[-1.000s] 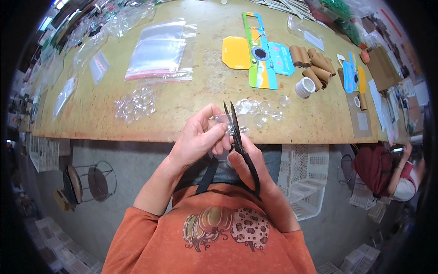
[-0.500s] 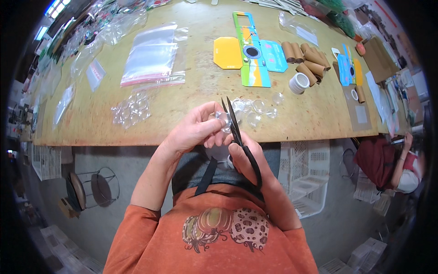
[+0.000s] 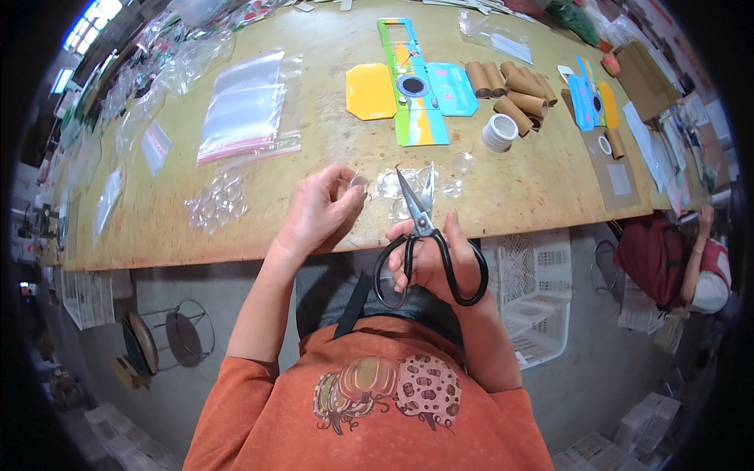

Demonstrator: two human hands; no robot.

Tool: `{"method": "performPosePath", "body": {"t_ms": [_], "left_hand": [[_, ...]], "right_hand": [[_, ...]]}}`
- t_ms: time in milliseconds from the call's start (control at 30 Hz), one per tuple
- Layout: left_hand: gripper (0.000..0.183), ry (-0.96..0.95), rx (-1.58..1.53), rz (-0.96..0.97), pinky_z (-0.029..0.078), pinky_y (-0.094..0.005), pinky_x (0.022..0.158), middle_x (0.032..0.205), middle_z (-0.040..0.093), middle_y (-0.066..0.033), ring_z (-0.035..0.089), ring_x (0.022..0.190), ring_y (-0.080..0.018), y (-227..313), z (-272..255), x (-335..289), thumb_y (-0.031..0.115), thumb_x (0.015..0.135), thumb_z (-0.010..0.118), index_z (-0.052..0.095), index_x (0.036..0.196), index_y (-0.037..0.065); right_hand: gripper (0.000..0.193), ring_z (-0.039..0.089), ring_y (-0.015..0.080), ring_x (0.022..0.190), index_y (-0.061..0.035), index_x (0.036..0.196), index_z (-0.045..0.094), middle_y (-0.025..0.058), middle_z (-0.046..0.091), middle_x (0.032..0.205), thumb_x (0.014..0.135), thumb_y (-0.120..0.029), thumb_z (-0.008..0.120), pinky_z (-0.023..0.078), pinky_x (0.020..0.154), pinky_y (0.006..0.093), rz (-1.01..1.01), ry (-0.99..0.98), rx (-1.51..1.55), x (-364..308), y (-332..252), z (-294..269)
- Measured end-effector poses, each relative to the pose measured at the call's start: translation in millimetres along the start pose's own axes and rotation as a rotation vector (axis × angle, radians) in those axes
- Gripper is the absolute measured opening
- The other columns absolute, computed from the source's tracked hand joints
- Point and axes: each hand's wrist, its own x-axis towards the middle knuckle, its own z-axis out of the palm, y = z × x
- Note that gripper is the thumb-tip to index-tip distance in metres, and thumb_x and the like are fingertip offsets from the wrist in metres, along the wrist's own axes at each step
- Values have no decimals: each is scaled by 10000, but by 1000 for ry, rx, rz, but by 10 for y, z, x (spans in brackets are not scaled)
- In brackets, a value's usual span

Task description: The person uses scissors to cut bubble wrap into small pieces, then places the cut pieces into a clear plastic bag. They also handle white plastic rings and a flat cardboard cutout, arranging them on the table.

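A small clear round plastic piece (image 3: 359,181) is pinched between the thumb and fingers of my left hand (image 3: 320,206), just above the table. My right hand (image 3: 436,263) holds a pair of scissors (image 3: 425,224) with black loop handles, blades parted and pointing away from me. Loose clear round pieces (image 3: 399,209) lie behind the blades and partly under them. To the left of my left hand rests a clear sheet of joined round pieces (image 3: 217,200).
A stack of clear zip bags (image 3: 242,110) lies at the left. Beyond my hands are a colourful flat card cutout (image 3: 421,94), brown cardboard tubes (image 3: 522,98) and a white ring roll (image 3: 499,133). White crates (image 3: 534,298) stand below the table's edge; another person (image 3: 667,259) is at the right.
My hands have moved apart, the left one with the clear piece going left. The scissors have swung away from that piece, and their blades and handles have spread wider.
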Motion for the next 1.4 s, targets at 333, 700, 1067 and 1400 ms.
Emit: {"method": "performPosePath", "body": {"t_ms": [333, 700, 1067, 1400], "left_hand": [[295, 191, 364, 473, 455, -386, 886, 1074, 626, -98, 563, 996, -305, 275, 332, -8, 125, 782, 680, 668, 1074, 88], [387, 166, 183, 266, 477, -329, 876, 1034, 652, -110, 587, 993, -246, 42, 108, 4, -51, 767, 645, 631, 1140, 50], [312, 297, 336, 517, 455, -391, 955, 1119, 648, -160, 573, 1105, -335, 123, 48, -126, -27, 775, 564, 671, 1063, 27], [332, 4, 530, 486, 307, -424, 1089, 1325, 548, -95, 449, 1288, -298, 223, 319, -78, 132, 919, 530, 581, 1244, 88]], "right_hand": [[835, 539, 237, 641, 40, 1214, 431, 139, 590, 827, 930, -690, 143, 456, 654, 387, -168, -39, 262, -309, -15, -281], [692, 557, 233, 686, 24, 1237, 421, 134, 592, 854, 965, -598, 284, 468, 678, 382, -216, -52, 190, -466, 92, -424], [628, 580, 233, 708, 29, 1250, 419, 146, 601, 881, 976, -531, 342, 489, 705, 379, -229, -54, 117, -448, 165, -441], [634, 584, 228, 714, 42, 1249, 421, 147, 599, 886, 965, -524, 399, 504, 711, 370, -266, -37, 49, -501, 218, -392]]}}
